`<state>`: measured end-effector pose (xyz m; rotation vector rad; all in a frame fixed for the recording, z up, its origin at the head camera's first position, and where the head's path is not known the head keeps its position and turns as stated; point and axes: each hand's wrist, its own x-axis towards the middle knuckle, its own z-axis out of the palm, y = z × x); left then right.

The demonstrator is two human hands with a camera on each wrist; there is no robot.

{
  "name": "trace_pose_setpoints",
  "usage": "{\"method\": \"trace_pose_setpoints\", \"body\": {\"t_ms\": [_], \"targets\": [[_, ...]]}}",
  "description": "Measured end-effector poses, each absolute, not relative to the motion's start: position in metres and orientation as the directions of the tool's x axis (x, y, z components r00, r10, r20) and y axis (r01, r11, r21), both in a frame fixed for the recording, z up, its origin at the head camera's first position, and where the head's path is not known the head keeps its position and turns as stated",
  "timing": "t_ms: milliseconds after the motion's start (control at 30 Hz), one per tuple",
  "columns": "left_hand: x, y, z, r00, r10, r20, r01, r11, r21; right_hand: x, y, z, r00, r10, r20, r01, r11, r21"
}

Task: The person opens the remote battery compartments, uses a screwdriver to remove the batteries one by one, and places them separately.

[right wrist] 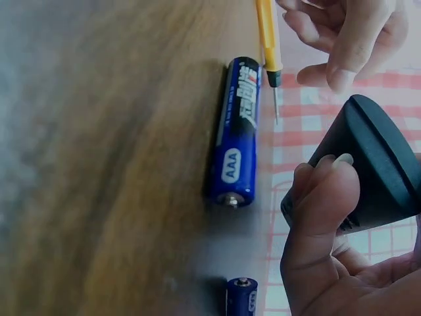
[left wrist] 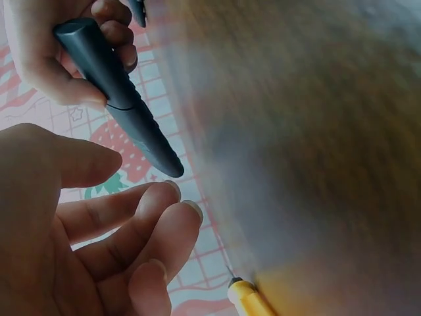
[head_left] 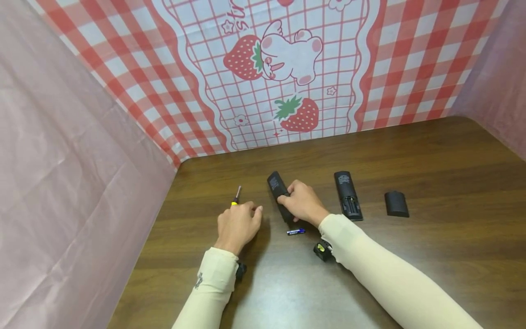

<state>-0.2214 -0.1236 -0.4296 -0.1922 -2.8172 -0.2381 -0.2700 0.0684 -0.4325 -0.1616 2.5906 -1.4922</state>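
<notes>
My right hand [head_left: 303, 201] grips a black remote control [head_left: 277, 183] by its near half, thumb on one side and fingers on the other. The labelled back of the remote faces up. To its left, my left hand [head_left: 238, 226] hangs with relaxed, slightly bent fingers and nothing between them; the left wrist view shows a gap between its fingertips and the remote. Just beyond the left hand lies a yellow-handled screwdriver [head_left: 235, 201], its handle partly hidden. A blue AAA battery [right wrist: 235, 138] lies on the table below the remote, and the right wrist view shows a second blue battery [right wrist: 241, 299].
Right of my right hand, another black remote control [head_left: 344, 183] lies back up with its battery compartment uncovered. Farther right is a loose black battery cover [head_left: 396, 204]. The brown wooden table [head_left: 444, 173] meets a red-checked cloth [head_left: 402, 91] at the back and a pink cloth [head_left: 82, 183] at left.
</notes>
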Motion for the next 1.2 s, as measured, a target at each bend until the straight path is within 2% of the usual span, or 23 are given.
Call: {"method": "trace_pose_setpoints", "body": {"t_ms": [167, 433, 567, 733, 1000, 1200], "targets": [[-0.223, -0.120, -0.428, -0.951, 0.074, 0.302, 0.143, 0.967, 0.213, -0.264, 0.073, -0.430, -0.983, -0.176, -0.052, -0.037, 0.470, -0.882], [-0.229, -0.113, -0.427, -0.987, -0.032, 0.160, 0.059, 0.842, 0.537, -0.256, 0.078, -0.425, -0.980, -0.198, -0.033, -0.056, 0.426, -0.903], [-0.233, -0.111, -0.429, -0.996, -0.056, 0.074, 0.012, 0.712, 0.702, -0.253, 0.081, -0.424, -0.981, -0.194, -0.025, -0.055, 0.395, -0.917], [-0.240, -0.107, -0.429, -0.999, -0.036, -0.006, -0.022, 0.481, 0.876, -0.251, 0.085, -0.422, -0.983, -0.182, -0.011, -0.057, 0.364, -0.930], [-0.251, -0.096, -0.428, -0.993, -0.039, -0.114, -0.120, 0.236, 0.964, -0.250, 0.088, -0.419, -0.985, -0.170, 0.006, -0.065, 0.343, -0.937], [-0.260, -0.081, -0.425, -0.985, -0.076, -0.155, -0.164, 0.119, 0.979, -0.250, 0.089, -0.420, -0.987, -0.160, 0.028, -0.080, 0.334, -0.939]]}}
